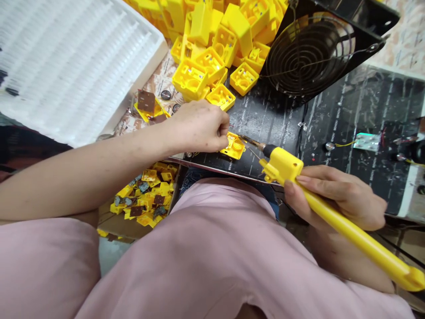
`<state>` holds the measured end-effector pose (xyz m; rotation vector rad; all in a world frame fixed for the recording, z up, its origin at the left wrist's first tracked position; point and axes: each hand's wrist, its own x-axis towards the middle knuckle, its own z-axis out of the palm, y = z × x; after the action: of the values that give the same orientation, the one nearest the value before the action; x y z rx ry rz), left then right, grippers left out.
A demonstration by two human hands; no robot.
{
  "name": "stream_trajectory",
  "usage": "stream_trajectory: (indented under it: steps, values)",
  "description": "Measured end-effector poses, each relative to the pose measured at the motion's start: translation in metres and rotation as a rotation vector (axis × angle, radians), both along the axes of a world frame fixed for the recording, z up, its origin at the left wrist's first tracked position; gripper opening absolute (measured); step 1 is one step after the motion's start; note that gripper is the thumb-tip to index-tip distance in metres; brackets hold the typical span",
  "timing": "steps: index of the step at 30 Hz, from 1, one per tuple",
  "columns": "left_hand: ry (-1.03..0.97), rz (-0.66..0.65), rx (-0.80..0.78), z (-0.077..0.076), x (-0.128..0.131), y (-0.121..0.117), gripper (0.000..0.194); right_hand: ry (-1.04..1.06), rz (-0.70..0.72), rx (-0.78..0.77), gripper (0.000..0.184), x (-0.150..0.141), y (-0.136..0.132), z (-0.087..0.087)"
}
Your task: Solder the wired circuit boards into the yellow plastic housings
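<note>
My left hand (204,126) is closed, its thumb and curled index finger at the left edge of a small open yellow plastic casing (236,148) on the bench. The other fingertips are hidden under the hand. In my right hand (335,195) is a yellow soldering iron (285,164), gripped around its body with the long handle running back to the lower right. Its metal tip points left and reaches over the casing's upper right edge; whether it touches cannot be told. A thin metal guide sticks out below the tip.
A heap of yellow casings (219,40) fills the back. Right of it stands a black fan (308,53) with a wire guard. A white ribbed foam tray (76,57) lies left. Below the bench edge, a box holds yellow scraps (149,190). A small circuit board (367,141) with wires lies right.
</note>
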<state>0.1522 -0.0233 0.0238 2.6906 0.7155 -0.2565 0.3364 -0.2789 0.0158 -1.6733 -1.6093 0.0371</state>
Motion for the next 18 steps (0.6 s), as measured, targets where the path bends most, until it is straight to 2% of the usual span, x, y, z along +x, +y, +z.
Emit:
stream_trajectory:
  steps: [3, 8, 11, 15, 18]
  values:
    - [0.029, 0.01, -0.009, 0.002, 0.001, 0.0, 0.03, -0.07, 0.088, 0.084, 0.023, 0.002, -0.003, -0.002]
    - [0.007, -0.021, -0.008, 0.002, 0.0, 0.002, 0.031, -0.028, 0.08, 0.187, 0.02, 0.003, 0.001, -0.01]
    - [-0.002, -0.043, -0.008, 0.002, -0.001, 0.003, 0.027, -0.01, 0.101, 0.19, 0.019, 0.003, 0.0, -0.013]
    - [0.005, -0.102, -0.025, 0.005, -0.005, 0.004, 0.026, 0.047, 0.012, 0.163, 0.012, 0.002, -0.012, -0.018]
    - [-0.022, -0.152, -0.049, 0.008, -0.01, 0.005, 0.025, 0.039, -0.102, 0.122, 0.025, 0.002, -0.022, -0.021]
